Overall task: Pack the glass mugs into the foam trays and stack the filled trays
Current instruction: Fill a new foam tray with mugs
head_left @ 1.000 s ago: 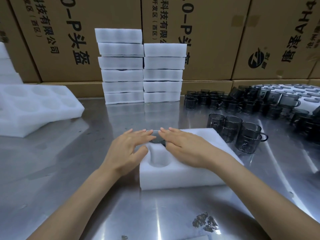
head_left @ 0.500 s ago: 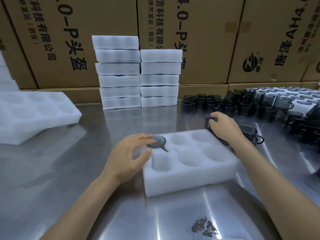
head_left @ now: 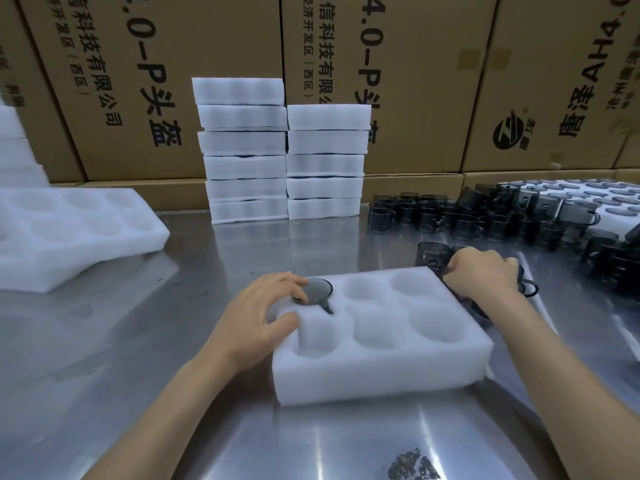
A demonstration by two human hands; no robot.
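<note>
While boxes (head_left: 214,81) read "4.0-P", left hand (head_left: 256,318) rests loosely on the tray (head_left: 381,372); right hand (head_left: 481,273) grips mugs (head_left: 433,254).

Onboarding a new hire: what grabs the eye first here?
The white foam tray front and centre, one mug seated in its far-left pocket under the left hand. Behind it, two stacks of trays against cardboard boxes. The right hand reaches into dark loose mugs.

Your left hand (head_left: 258,318) rests on the foam tray (head_left: 381,341) beside a seated mug (head_left: 313,291); your right hand (head_left: 481,273) grips another mug (head_left: 526,287) at the tray's far right corner.
</note>
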